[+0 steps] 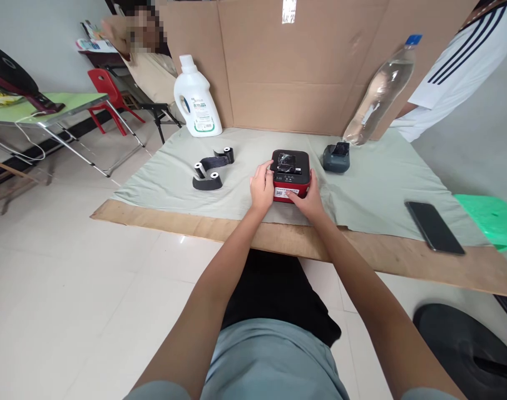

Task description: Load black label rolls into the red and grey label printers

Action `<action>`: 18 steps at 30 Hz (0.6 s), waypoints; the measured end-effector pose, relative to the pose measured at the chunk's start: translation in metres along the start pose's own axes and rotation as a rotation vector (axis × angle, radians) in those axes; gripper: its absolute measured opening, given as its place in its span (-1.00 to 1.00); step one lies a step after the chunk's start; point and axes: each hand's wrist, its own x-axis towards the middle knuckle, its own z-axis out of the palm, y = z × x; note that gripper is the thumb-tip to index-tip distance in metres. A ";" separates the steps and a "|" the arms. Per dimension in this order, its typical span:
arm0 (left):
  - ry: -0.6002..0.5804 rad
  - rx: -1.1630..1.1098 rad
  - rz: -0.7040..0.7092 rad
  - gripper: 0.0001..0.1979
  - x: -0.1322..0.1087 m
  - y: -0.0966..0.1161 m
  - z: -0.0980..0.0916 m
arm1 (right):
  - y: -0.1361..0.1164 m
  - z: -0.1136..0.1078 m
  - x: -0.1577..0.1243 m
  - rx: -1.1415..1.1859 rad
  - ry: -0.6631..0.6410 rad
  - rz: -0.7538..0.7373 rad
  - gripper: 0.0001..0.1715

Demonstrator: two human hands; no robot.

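A boxy device (293, 176), black on top and red on its sides, sits on the cloth-covered table. Clear film covers a small dark panel on its top, and a white label with printed codes is on its front. My left hand (262, 186) grips its left side, fingers along the edge. On the opposite side my right hand (311, 200) holds it, with the thumb across the front label. A black ribbon or strap (214, 161) with several white-ended rolls lies to the left. Right of the device is a small dark grey object (337, 158).
A white detergent bottle (198, 100) and a tilted clear bottle with a blue cap (382, 89) stand along the cardboard panel (287, 72). A phone (435, 226) lies near the right front edge. One person sits behind at left; another's white sleeve shows at right.
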 end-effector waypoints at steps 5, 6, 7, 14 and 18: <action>0.023 -0.007 -0.044 -0.58 0.011 -0.005 0.005 | 0.003 0.000 0.000 0.005 -0.007 0.009 0.48; 0.016 -0.002 -0.045 -0.60 0.012 -0.005 0.004 | 0.004 0.000 0.000 -0.002 -0.005 0.004 0.48; 0.010 0.000 -0.044 -0.61 0.013 -0.006 0.004 | 0.005 0.000 0.000 -0.009 -0.002 -0.004 0.48; -0.015 0.005 -0.018 -0.64 0.012 -0.007 0.003 | 0.013 0.000 0.002 -0.027 0.009 -0.030 0.44; -0.008 0.010 -0.010 -0.63 0.013 -0.010 0.004 | 0.012 0.001 0.002 -0.024 0.012 -0.028 0.41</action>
